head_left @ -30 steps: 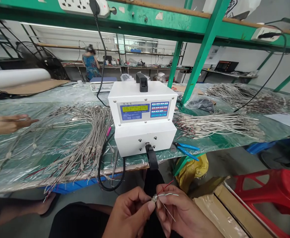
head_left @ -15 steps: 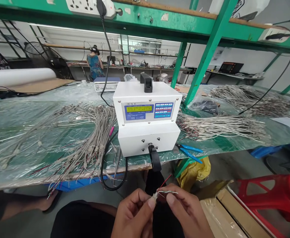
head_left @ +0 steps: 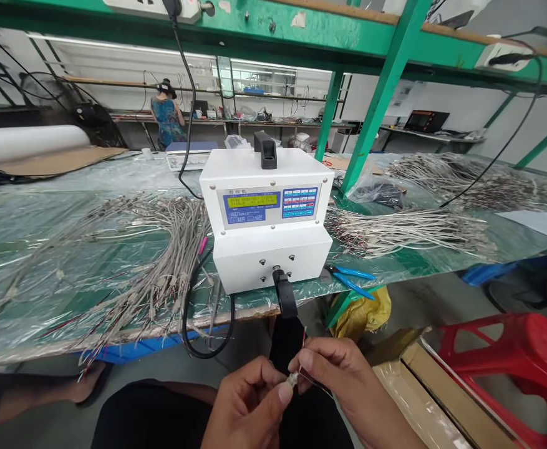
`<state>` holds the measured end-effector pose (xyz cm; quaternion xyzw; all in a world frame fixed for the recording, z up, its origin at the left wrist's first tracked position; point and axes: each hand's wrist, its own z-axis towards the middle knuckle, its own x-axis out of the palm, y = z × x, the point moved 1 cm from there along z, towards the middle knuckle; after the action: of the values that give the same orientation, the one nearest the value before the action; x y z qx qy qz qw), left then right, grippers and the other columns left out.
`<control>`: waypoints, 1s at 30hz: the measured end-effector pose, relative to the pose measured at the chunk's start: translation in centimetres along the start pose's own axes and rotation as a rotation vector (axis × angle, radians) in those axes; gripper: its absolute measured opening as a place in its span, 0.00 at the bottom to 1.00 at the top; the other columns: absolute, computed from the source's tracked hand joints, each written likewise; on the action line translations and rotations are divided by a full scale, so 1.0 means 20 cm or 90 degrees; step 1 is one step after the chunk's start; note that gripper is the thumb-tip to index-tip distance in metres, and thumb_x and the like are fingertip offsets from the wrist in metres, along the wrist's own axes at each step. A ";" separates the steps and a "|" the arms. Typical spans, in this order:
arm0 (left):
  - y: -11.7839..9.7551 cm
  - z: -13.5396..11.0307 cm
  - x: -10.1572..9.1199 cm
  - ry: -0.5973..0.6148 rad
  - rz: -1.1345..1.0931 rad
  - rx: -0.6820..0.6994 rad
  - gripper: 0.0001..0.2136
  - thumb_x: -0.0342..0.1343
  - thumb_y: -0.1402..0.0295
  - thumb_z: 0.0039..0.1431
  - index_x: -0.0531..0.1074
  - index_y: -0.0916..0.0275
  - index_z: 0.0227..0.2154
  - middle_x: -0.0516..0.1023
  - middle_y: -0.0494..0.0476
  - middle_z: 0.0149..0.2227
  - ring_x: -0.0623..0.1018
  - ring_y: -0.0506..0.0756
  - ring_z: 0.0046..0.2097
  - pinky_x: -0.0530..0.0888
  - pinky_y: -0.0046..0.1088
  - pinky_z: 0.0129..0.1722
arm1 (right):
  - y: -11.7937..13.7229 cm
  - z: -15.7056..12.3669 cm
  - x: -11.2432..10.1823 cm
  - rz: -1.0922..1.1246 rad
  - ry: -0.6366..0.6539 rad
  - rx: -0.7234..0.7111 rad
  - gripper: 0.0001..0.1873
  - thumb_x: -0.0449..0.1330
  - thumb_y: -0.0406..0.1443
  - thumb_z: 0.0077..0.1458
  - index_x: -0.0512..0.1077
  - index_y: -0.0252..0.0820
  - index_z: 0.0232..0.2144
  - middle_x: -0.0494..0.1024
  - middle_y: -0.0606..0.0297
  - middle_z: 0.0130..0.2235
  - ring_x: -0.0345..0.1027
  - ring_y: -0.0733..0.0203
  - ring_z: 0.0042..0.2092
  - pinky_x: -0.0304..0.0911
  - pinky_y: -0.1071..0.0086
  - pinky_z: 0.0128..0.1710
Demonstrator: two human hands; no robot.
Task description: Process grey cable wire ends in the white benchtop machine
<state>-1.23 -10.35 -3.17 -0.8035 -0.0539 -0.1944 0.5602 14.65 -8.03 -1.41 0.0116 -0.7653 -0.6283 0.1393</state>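
Low in front of the bench, my left hand pinches the pale end of a cable between thumb and fingers. Close against it, my right hand grips the thin wires that fan out of that end; a red tip sticks up above the fingers. Most of the cable is hidden by my hands. Beyond them on the bench edge stands a white wire-twisting machine with a lit display. Its black front part juts toward my hands, apart from them.
Bundles of grey cables lie left and right of the machine. Blue-handled cutters rest at the bench edge. A red stool and a cardboard box stand at right. A person is at the far bench.
My right hand has moved in closer to my left and now closes over the wires that were splayed out before. The view has shifted slightly to the right.
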 end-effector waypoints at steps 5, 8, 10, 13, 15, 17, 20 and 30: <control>0.00 0.01 -0.03 -0.028 0.042 -0.003 0.18 0.63 0.52 0.53 0.69 0.63 0.25 0.58 0.42 0.13 0.55 0.43 0.15 0.58 0.19 0.15 | -0.02 -0.04 -0.03 0.039 0.012 0.061 0.23 0.61 0.52 0.58 0.80 0.37 0.37 0.81 0.59 0.32 0.74 0.64 0.32 0.67 0.73 0.33; -0.01 0.02 -0.03 -0.036 0.053 -0.003 0.19 0.64 0.51 0.51 0.70 0.64 0.25 0.57 0.42 0.13 0.56 0.44 0.15 0.60 0.19 0.15 | -0.03 -0.05 -0.04 0.066 0.055 0.104 0.22 0.64 0.51 0.56 0.78 0.34 0.33 0.81 0.59 0.30 0.75 0.64 0.30 0.68 0.73 0.31; -0.02 0.02 -0.03 -0.034 0.061 -0.005 0.20 0.64 0.50 0.51 0.70 0.64 0.25 0.57 0.42 0.13 0.56 0.44 0.16 0.60 0.18 0.15 | -0.05 -0.04 -0.04 0.084 0.060 0.112 0.22 0.66 0.49 0.54 0.77 0.33 0.32 0.80 0.60 0.29 0.75 0.65 0.29 0.68 0.73 0.31; -0.02 0.02 -0.03 -0.031 0.078 -0.004 0.20 0.63 0.49 0.52 0.71 0.64 0.25 0.61 0.44 0.14 0.57 0.44 0.16 0.61 0.18 0.15 | -0.07 -0.01 -0.04 0.079 0.053 0.111 0.20 0.68 0.47 0.53 0.76 0.33 0.30 0.80 0.61 0.29 0.74 0.65 0.28 0.68 0.74 0.31; -0.02 0.02 -0.03 -0.025 0.088 -0.006 0.20 0.63 0.50 0.52 0.71 0.65 0.25 0.64 0.46 0.15 0.58 0.44 0.16 0.60 0.18 0.15 | -0.08 0.00 -0.03 0.064 0.048 0.111 0.19 0.68 0.46 0.52 0.75 0.33 0.29 0.79 0.61 0.28 0.74 0.66 0.28 0.67 0.74 0.30; -0.02 0.02 -0.03 -0.019 0.098 -0.012 0.20 0.62 0.50 0.53 0.71 0.65 0.26 0.66 0.47 0.15 0.58 0.44 0.16 0.60 0.18 0.15 | -0.10 0.01 -0.02 0.048 0.038 0.103 0.18 0.68 0.45 0.51 0.75 0.33 0.28 0.79 0.62 0.27 0.72 0.65 0.27 0.68 0.73 0.30; -0.02 0.02 -0.04 -0.017 0.079 -0.024 0.20 0.63 0.50 0.52 0.70 0.64 0.25 0.65 0.46 0.15 0.57 0.43 0.15 0.58 0.17 0.15 | -0.10 0.01 -0.01 -0.145 -0.021 -0.045 0.11 0.63 0.37 0.53 0.72 0.36 0.23 0.75 0.65 0.24 0.68 0.67 0.26 0.64 0.74 0.27; 0.05 0.03 -0.04 0.006 -0.076 -0.069 0.18 0.66 0.53 0.51 0.67 0.61 0.24 0.56 0.40 0.12 0.50 0.42 0.14 0.51 0.17 0.15 | -0.09 -0.03 -0.05 -0.692 -0.070 -0.664 0.07 0.57 0.27 0.58 0.74 0.40 0.35 0.77 0.62 0.30 0.68 0.61 0.31 0.62 0.68 0.34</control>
<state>-1.50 -9.99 -4.48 -0.8271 -0.0883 -0.2334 0.5037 15.35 -8.77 -3.33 0.2890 -0.2613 -0.8888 -0.2413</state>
